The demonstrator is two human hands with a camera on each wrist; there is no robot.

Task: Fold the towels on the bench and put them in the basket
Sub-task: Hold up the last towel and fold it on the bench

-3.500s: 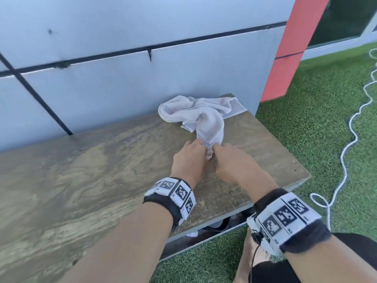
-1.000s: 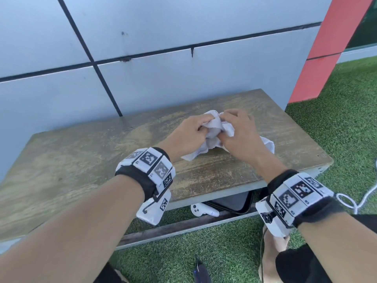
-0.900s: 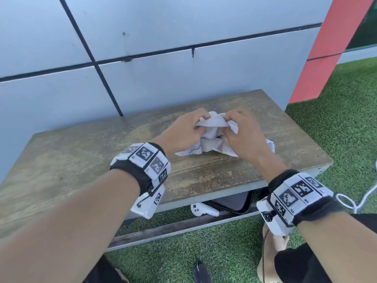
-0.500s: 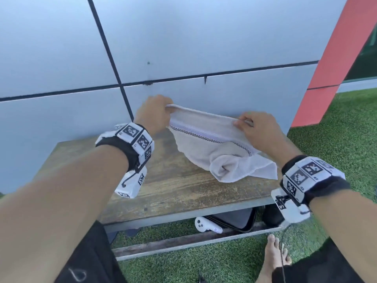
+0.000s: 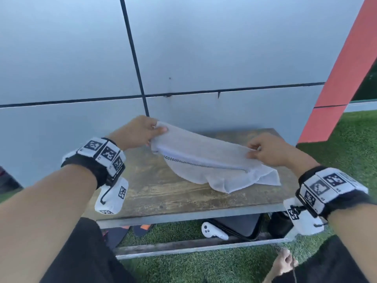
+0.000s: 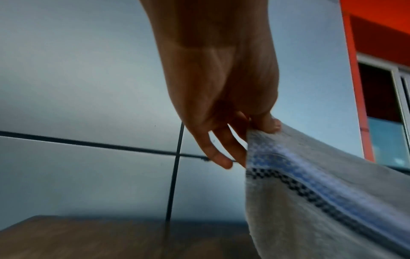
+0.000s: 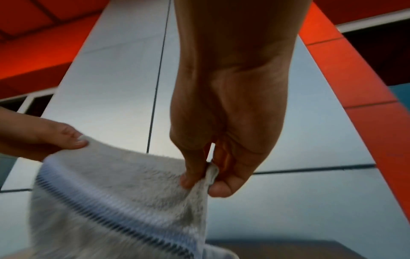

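A white towel (image 5: 206, 158) with a blue band and a black checked stripe hangs stretched between both hands above the wooden bench (image 5: 167, 197). My left hand (image 5: 142, 131) pinches its left top corner with thumb and fingers. My right hand (image 5: 265, 149) pinches the right top corner. The towel's lower part sags onto the bench top. The left wrist view shows the left hand (image 6: 250, 129) at the towel (image 6: 321, 201) corner. In the right wrist view, the right hand (image 7: 204, 175) pinches a bunched edge of the towel (image 7: 115, 192). No basket is in view.
A grey panelled wall (image 5: 204, 48) rises right behind the bench, with an orange pillar (image 5: 336, 88) at the right. Under the bench lie a white controller (image 5: 212, 231) and a black case (image 5: 238, 225) on green turf (image 5: 357, 144). My bare foot (image 5: 283, 264) is at the lower right.
The hands have lifted the crumpled towel off the bench and drawn apart, so its top edge is spread wide. In the last half second they moved a little farther apart.
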